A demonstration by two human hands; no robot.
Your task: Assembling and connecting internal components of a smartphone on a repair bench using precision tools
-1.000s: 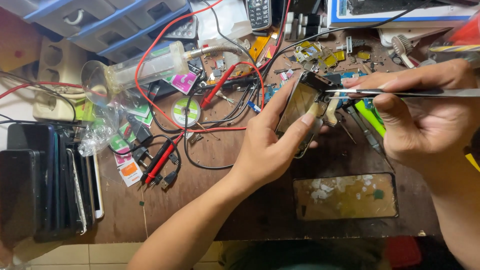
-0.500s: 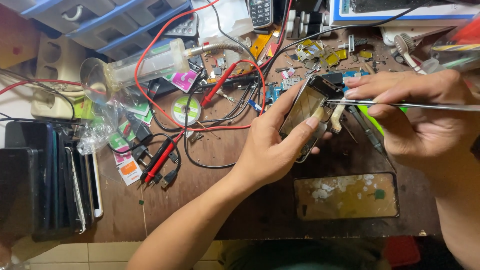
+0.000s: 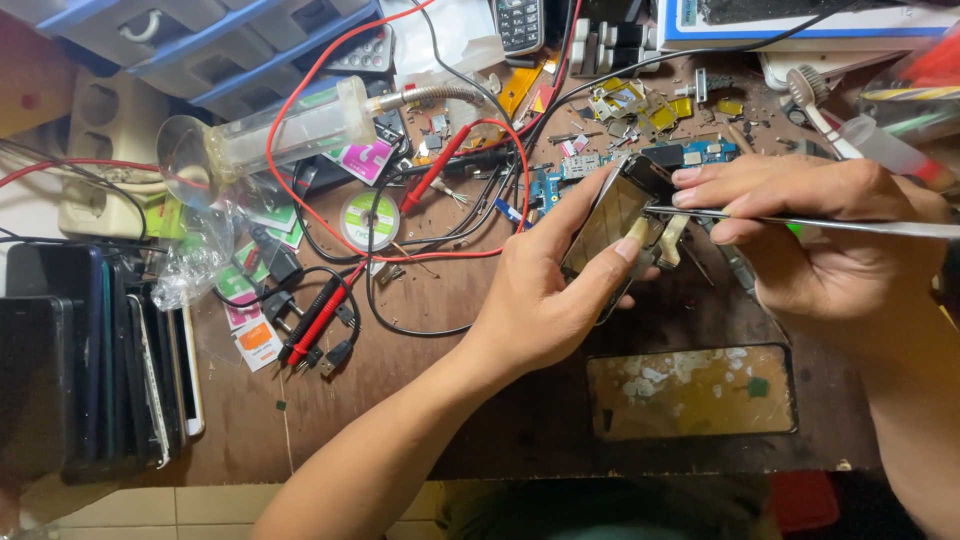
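From the head view, our left hand (image 3: 545,300) pinches the opened phone (image 3: 612,218) between thumb and fingers, tilted above the workbench (image 3: 450,420). At three o'clock of it, our right hand (image 3: 800,235) pinches thin tweezers (image 3: 800,222), tip seemingly touching the phone's edge. A detached screen panel (image 3: 690,392) lies at six o'clock.

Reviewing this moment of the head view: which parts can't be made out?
- Opened phone: its lower part is hidden by the left hand.
- Thin metal tool: its far end is cut off by the right edge; its tip is too small to read.
- Right hand: its forearm is cut off at the right edge.
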